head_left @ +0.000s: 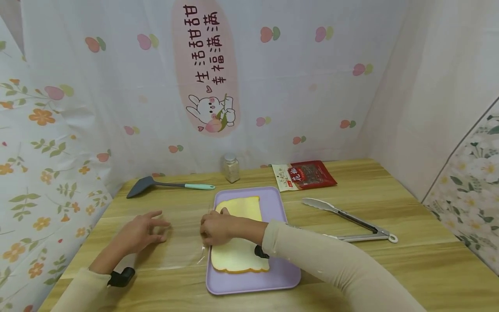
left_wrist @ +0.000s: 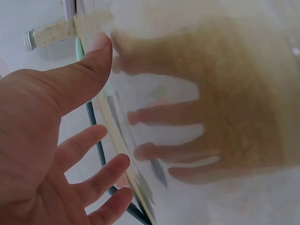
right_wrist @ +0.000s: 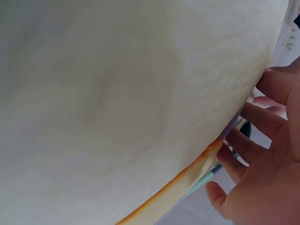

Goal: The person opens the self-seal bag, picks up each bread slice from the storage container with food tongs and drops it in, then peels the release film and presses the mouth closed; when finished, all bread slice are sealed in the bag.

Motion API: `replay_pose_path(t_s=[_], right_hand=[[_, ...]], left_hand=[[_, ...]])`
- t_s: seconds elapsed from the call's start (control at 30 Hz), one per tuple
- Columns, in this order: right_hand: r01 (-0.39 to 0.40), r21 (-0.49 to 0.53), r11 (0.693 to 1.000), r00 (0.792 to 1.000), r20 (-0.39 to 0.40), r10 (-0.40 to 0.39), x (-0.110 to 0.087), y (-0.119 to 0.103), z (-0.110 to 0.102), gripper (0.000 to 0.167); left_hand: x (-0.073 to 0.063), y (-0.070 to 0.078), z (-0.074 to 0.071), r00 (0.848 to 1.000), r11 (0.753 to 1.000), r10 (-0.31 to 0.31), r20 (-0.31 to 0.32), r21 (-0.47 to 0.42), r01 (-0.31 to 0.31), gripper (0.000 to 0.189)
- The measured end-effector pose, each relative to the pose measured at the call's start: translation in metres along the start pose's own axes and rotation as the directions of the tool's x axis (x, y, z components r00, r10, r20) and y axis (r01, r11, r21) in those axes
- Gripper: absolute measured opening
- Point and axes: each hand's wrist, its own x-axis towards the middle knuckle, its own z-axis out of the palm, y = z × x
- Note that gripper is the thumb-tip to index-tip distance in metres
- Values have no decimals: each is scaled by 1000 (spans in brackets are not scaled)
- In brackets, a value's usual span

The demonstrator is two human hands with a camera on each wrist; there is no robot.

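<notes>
On a lilac tray (head_left: 251, 284) lies a cream slice of bread (head_left: 238, 258) with an orange-brown crust. My right hand (head_left: 218, 227) reaches across the slice to the tray's left edge, its fingers curled down there and appearing to pinch clear plastic film (head_left: 201, 260). In the right wrist view the bread (right_wrist: 117, 108) hides the tips of the thumb and fingers (right_wrist: 253, 117). The film shows as faint glints and haze left of the tray. My left hand (head_left: 142, 232) is over the table left of the film, fingers spread and holding nothing; its palm (left_wrist: 28, 112) faces sideways.
Behind the tray stand a small spice jar (head_left: 231, 169) and a turquoise-handled spatula (head_left: 171, 185), lying left. A red spice packet (head_left: 306, 175) lies at the back right. Metal tongs (head_left: 354, 223) lie spread right of the tray. Printed curtains (head_left: 249, 78) enclose the wooden table.
</notes>
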Motion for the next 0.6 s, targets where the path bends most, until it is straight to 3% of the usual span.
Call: replay_pose_path(t_s=[0.23,0.6], right_hand=[[-1,-17,1000,1000,17,1,0,4,-2,26],[2,-39,999,999,36,-1,0,-3,0,18]], left_hand=[[2,0,-3,999,999,-19,44,-49,22,37],[1,-3,0,996,996,-42,73,-76,48,30]])
